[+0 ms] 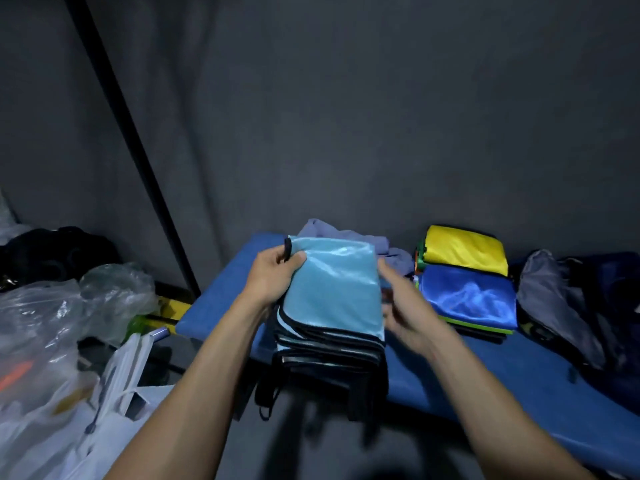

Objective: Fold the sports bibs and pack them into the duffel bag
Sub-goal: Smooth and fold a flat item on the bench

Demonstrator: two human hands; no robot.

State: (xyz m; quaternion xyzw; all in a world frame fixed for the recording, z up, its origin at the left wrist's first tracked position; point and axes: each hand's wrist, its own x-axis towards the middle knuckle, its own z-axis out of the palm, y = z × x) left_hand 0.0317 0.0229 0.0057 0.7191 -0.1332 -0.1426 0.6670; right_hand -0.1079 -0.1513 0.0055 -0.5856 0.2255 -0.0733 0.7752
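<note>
A folded light-blue sports bib (pixel 334 289) with black trim is held up over the blue bench (pixel 221 296); its layered black-edged folds hang at the near end. My left hand (pixel 273 275) grips its far left corner, thumb on top. My right hand (pixel 405 306) is at the bib's right edge, fingers partly behind the cloth and blurred. To the right lies a stack of folded bibs, a yellow one (pixel 464 249) behind a royal-blue one (pixel 467 294), with green layers beneath. A dark duffel bag (pixel 588 313) lies at the bench's right end.
A crumpled pale-purple cloth (pixel 346 233) lies behind the held bib. Clear and white plastic bags (pixel 52 323) crowd the left side, with a black bag (pixel 52 251) behind them. A dark pole (pixel 138 150) slants along the grey wall.
</note>
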